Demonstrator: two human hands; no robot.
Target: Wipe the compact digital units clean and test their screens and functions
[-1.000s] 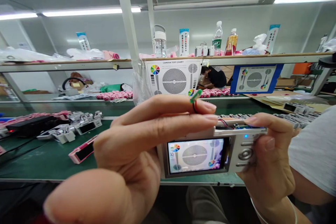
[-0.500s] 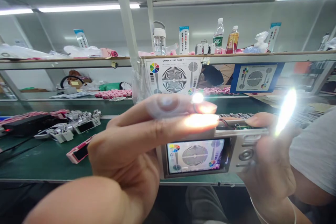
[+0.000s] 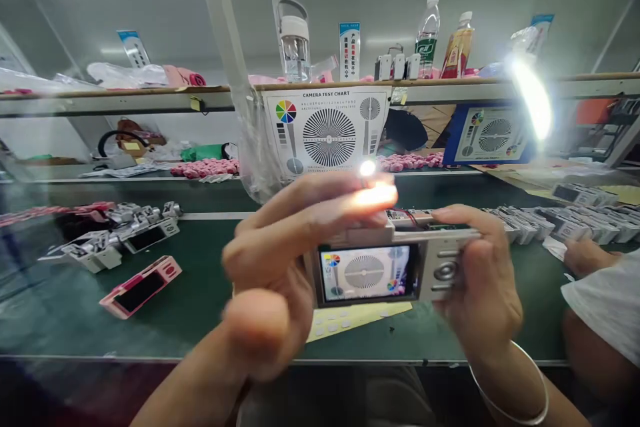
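Observation:
A silver digital camera point(image 3: 425, 267) is held up before me between both hands, its top uncovered so that wires and a circuit board show. Its lit screen displays the test chart pattern. My left hand point(image 3: 280, 260) grips the camera's left side, with two fingers stretched over the top beside a bright light. On the right end, my right hand point(image 3: 485, 280) is closed, thumb at the back near the buttons and index finger along the top edge. Behind the camera hangs a paper camera test chart point(image 3: 330, 130).
A pink camera point(image 3: 141, 285) and several silver cameras point(image 3: 120, 233) lie on the green bench at left. At right, a co-worker's hand point(image 3: 587, 257) is near a row of silver cameras point(image 3: 570, 223). A yellow sheet point(image 3: 360, 318) lies below; bottles point(image 3: 427, 37) stand on the shelf.
The view has tilted and shifted. The camera, still in both hands, sits farther from me, and the yellow sheet and the co-worker's hand now show. The screen stays lit.

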